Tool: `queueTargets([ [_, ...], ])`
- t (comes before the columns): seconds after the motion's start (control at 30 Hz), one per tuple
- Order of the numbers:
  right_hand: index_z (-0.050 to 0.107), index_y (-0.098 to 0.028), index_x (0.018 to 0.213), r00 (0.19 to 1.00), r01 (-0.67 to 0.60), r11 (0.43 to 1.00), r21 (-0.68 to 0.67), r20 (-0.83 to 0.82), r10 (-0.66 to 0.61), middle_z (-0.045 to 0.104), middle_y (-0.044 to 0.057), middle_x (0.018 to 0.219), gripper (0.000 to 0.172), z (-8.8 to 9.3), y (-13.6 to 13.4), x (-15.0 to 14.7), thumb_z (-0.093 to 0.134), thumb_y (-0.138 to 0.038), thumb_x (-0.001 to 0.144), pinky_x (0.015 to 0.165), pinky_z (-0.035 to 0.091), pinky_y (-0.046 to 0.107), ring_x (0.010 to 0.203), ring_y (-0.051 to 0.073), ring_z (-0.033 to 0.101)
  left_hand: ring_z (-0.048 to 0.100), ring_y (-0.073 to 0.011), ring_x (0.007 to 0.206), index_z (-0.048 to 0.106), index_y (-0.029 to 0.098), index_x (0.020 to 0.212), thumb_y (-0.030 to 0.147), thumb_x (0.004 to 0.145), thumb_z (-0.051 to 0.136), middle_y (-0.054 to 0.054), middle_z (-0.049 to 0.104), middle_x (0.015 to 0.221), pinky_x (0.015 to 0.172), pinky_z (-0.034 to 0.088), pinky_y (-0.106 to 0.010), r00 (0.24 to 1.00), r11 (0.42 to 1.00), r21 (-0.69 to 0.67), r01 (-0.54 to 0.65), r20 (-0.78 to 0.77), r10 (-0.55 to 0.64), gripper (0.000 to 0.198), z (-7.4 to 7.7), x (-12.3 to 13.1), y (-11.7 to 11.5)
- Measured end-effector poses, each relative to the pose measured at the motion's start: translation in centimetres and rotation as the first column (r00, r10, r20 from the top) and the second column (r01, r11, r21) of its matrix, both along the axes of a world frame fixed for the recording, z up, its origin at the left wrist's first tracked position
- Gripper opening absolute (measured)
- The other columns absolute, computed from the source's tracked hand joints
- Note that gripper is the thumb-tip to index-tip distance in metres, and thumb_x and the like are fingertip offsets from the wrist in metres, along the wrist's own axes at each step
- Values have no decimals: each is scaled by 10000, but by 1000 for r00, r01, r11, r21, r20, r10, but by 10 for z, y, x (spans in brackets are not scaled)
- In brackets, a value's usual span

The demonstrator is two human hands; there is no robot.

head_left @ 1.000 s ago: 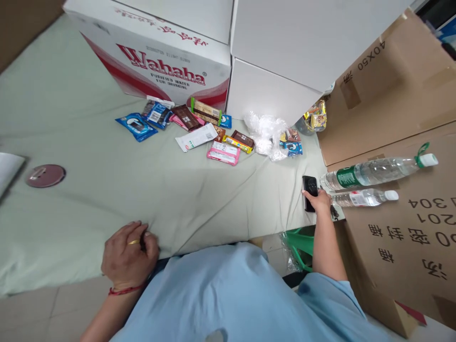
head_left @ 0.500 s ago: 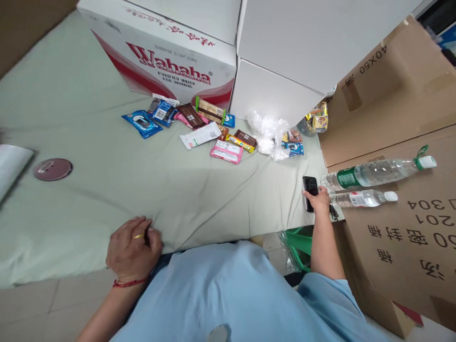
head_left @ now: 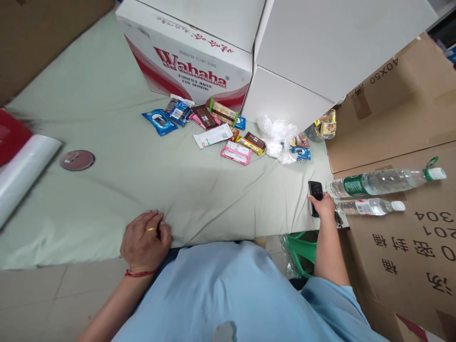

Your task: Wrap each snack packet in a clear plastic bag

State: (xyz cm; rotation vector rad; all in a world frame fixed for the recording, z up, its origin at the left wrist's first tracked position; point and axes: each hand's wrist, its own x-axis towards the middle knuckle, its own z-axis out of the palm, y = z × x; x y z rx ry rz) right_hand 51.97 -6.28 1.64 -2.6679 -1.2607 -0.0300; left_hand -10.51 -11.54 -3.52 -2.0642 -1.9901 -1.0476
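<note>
My left hand rests on the cloth at the table's near edge, fingers together and curled under, thumb tucked alongside. A gold ring and a red string bracelet are on it, and nothing shows in its grasp. At the right end of the table, my right hand grips a black smartphone by its near right side. The phone lies on the cloth with its camera bump up. Close to that hand are a large water bottle and a smaller water bottle, both on their sides.
Snack packets lie in front of a Wahaha water carton, with a clear plastic bag beside them. A round purplish disc and a white roll are on the left. Cardboard borders the right; a green stool stands below.
The whole view has shifted, so the scene sits further right and more of the white roll and a red item shows at left. Both hands keep their places on the table.
</note>
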Motion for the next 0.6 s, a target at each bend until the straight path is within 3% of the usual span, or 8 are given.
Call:
queueTargets([
  [0.1,680,-123,1217,999,-54,994,98,-1,54,619,234,1289,571,7,24,-19,694,-527,814,1063,470,499,1141,344,622,698,-337,1158,716,182,1144,136,807,661,-158,762,1165,996,545,-483,1000,1000,15,19,-16,-19,345,1,0,0],
  [0.2,649,-144,1317,972,-207,947,245,-63,228,556,196,1348,550,13,66,-53,635,-450,860,1031,500,458,1025,272,637,702,-338,1135,717,166,1134,132,810,660,-166,763,1148,982,550,-475,999,999,32,32,-36,-31,331,2,0,1],
  [0.3,604,-166,1390,935,-305,911,279,-96,342,492,185,1415,644,14,108,-94,708,-378,791,1078,473,458,1200,295,573,704,-339,1120,720,160,1123,129,813,658,-169,765,1131,971,553,-469,999,998,51,35,-44,-33,318,3,0,2],
  [0.37,663,-174,1286,929,-311,918,248,-123,348,474,180,1441,552,14,125,-119,713,-308,753,1118,434,465,1299,313,514,706,-337,1111,721,159,1113,128,813,658,-168,766,1121,965,556,-464,998,997,66,35,-46,-32,308,4,1,3],
  [0.53,685,-207,939,948,-174,946,272,-214,236,505,138,1444,186,21,116,-156,596,-263,785,1052,431,445,1300,321,490,701,-329,1131,717,167,1137,128,816,652,-161,764,1143,983,550,-459,999,997,63,39,-37,-36,330,3,0,2],
  [0.6,637,-206,854,929,-113,953,280,-311,202,597,135,1289,122,26,102,-163,602,-287,770,974,450,412,1174,307,549,702,-326,1131,718,168,1139,128,815,653,-158,766,1143,985,549,-459,999,997,61,35,-35,-33,333,2,0,2],
])
